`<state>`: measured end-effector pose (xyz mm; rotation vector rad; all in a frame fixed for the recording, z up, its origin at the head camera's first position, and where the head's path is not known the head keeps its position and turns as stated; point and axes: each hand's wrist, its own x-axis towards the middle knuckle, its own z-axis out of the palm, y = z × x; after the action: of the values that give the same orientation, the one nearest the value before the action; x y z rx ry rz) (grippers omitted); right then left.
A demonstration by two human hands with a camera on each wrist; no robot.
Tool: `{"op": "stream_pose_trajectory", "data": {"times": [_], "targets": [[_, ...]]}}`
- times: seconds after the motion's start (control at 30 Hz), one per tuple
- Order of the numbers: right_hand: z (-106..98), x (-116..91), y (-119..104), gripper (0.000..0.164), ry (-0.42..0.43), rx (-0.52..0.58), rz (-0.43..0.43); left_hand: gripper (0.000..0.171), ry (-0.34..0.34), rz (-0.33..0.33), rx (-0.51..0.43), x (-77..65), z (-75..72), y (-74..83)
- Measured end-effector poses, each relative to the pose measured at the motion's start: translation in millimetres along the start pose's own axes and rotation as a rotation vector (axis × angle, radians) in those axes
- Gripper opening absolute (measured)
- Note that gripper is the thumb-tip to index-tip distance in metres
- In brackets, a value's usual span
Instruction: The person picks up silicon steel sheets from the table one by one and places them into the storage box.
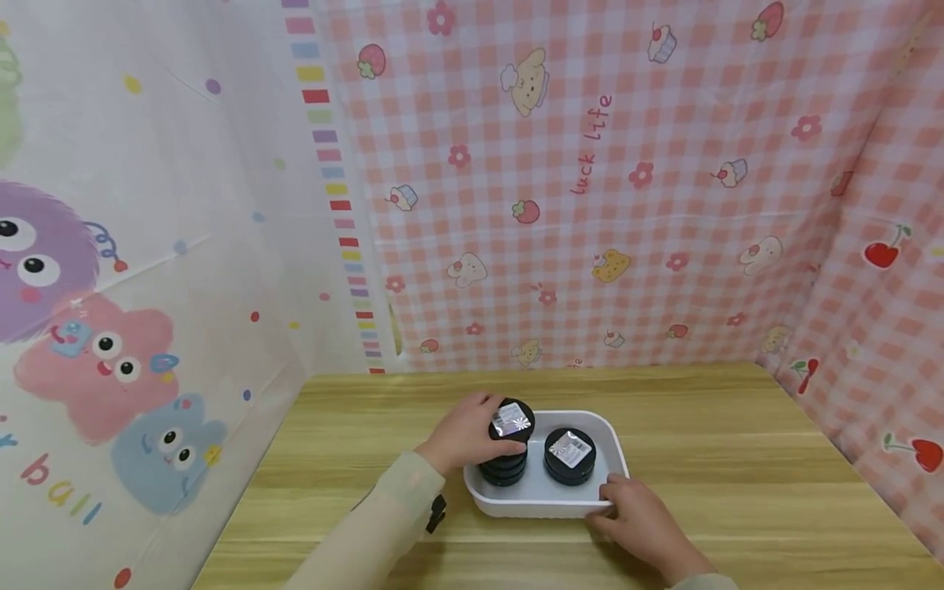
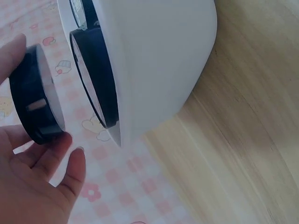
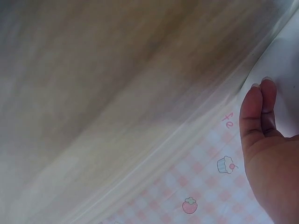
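In the head view my left hand [image 1: 466,434] holds a flat, round black case [image 1: 512,419] with a silvery label on top. It hovers over, or sits at the top of, a stack of similar black cases [image 1: 503,472]; the left wrist view shows the held case [image 2: 29,93] between thumb and fingers, apart from another case [image 2: 98,74] in the tray. A white rectangular tray [image 1: 542,510] contains the stack and, to its right, a labelled black case [image 1: 569,459]. My right hand [image 1: 640,518] grips the tray's near right corner, thumb outside and fingers over the rim.
Under the tray is a wood-grain table [image 1: 737,475]. A pink checked cloth [image 1: 590,205] hangs behind its far edge, and a white cartoon-printed cloth [image 1: 243,246] hangs on the left. Near my left wrist is a small black object [image 1: 437,515], partly hidden by the sleeve.
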<state>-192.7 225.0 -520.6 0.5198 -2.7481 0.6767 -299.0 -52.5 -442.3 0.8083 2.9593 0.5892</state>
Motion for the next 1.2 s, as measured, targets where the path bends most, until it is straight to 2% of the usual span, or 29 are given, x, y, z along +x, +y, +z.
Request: {"op": "stream_pose_trajectory", "data": {"times": [0.23,0.5,0.73,1.03,1.2], "targets": [[1.2,0.2,0.6,0.024,-0.013,-0.004,0.020,0.093,-0.040,0.014,-0.025,4.3,-1.3,5.0],[1.3,-0.3,3.5,0.024,0.015,-0.006,-0.010,0.093,-0.115,0.069,-0.021,12.8,-2.5,12.9],[5.0,-0.2,6.0,0.025,0.017,0.001,-0.017,0.093,-0.122,0.131,0.015,18.9,-4.1,17.5],[4.8,0.6,5.1,0.023,0.010,0.003,-0.018,0.091,-0.131,0.166,0.020,23.7,0.3,23.3],[5.7,0.6,6.4,0.024,0.018,-0.002,-0.019,0.089,-0.153,0.221,0.034,29.1,0.6,30.3]]}}
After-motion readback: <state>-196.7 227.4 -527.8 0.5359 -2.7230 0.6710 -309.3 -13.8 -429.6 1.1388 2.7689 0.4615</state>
